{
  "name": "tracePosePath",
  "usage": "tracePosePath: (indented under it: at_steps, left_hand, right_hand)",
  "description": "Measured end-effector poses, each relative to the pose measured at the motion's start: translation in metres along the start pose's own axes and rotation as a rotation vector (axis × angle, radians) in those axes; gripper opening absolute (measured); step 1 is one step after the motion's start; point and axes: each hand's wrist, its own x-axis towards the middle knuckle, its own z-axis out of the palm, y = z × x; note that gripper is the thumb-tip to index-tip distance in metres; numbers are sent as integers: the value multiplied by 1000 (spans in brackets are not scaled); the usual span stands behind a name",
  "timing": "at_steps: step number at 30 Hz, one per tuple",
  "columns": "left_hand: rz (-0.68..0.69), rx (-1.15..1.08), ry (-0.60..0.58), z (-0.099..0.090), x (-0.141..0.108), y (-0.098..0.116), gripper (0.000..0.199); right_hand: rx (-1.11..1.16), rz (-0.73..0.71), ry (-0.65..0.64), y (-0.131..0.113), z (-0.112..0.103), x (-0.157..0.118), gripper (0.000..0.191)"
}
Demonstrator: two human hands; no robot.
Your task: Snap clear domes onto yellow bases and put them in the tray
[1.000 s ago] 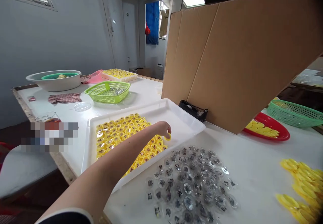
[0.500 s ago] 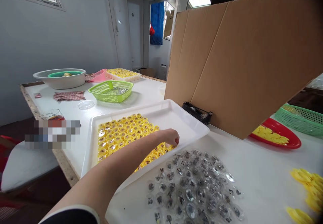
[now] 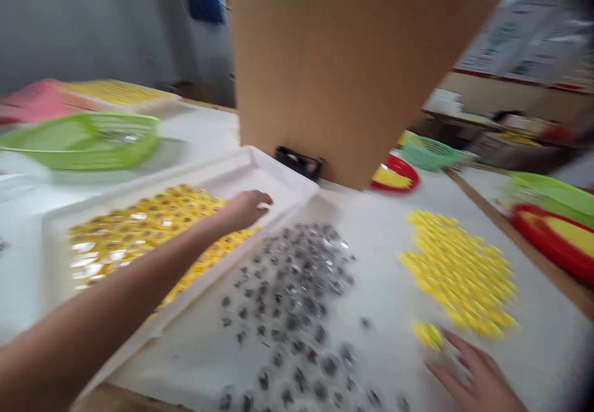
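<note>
My left hand (image 3: 245, 210) is over the white tray (image 3: 283, 180), above the right end of rows of round yellow pieces (image 3: 153, 220) with printed pictures under shiny clear tops. Its fingers are loosely bent and slightly apart, with nothing visible in them. At the lower right, my right hand (image 3: 480, 378) has its thumb and finger spread, just short of a small yellow clump (image 3: 427, 336). Between the hands lies a loose spread of clear domed discs (image 3: 301, 282) with small dark pictures. Motion blur softens the finer details.
A tall cardboard sheet (image 3: 343, 72) stands behind the tray, with a black tape dispenser (image 3: 299, 163) at its foot. A yellow pile (image 3: 464, 270), red plates (image 3: 396, 174), and a teal basket (image 3: 429, 152) lie right. A lime-green basket (image 3: 93, 143) sits left.
The view has swung right and down. My right hand has come into view beside the yellow clump. My left hand has lifted off the yellow rows, its fingers loosening.
</note>
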Motion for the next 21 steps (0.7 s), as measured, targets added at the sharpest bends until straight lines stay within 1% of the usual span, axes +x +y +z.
tracePosePath:
  at_steps: [1,2,3,4,5,6,8,9,10,12,14,16,18,21]
  left_hand:
    - [23,-22,36,-1,-8,8,36]
    - [39,-35,98,0,-16,15,33]
    - [87,-41,179,2,-25,22,28]
    - [136,-65,223,7,-33,28,26]
    - [183,-112,240,14,-43,36,25]
    - [220,-176,226,23,-53,43,24]
    - [235,-326,115,46,-72,59,24]
    - [209,-389,40,59,-78,66,24]
    - [166,-438,-36,72,-83,73,24]
    - [52,-513,-178,95,-88,84,26]
    - [-89,-614,-303,113,-89,93,28]
    - [-233,-805,-388,127,-90,101,31]
    - [-353,-1093,-466,138,-93,106,36]
    - [-430,-1533,-584,152,-99,108,37]
  right_hand:
    - [-16,10,-43,8,-5,-8,32]
    - [-1,-13,-103,14,-9,-14,37]
    - [8,-29,-121,19,-10,-18,38]
    - [4,-21,-125,21,-10,-19,37]
    - [-2,-8,-113,21,-8,-19,36]
    - [-2,-3,-102,21,-6,-18,38]
    - [6,-9,-80,17,-2,-14,45]
    - [16,-23,-76,15,0,-12,45]
    - [27,-38,-74,13,2,-10,43]
    - [51,-69,-76,6,3,-9,31]
    - [79,-99,-82,-9,4,-12,23]
    - [112,-147,-104,-33,4,-21,22]
    - [164,-220,-137,-65,4,-34,24]
    - [311,-312,-197,-111,6,-51,26]
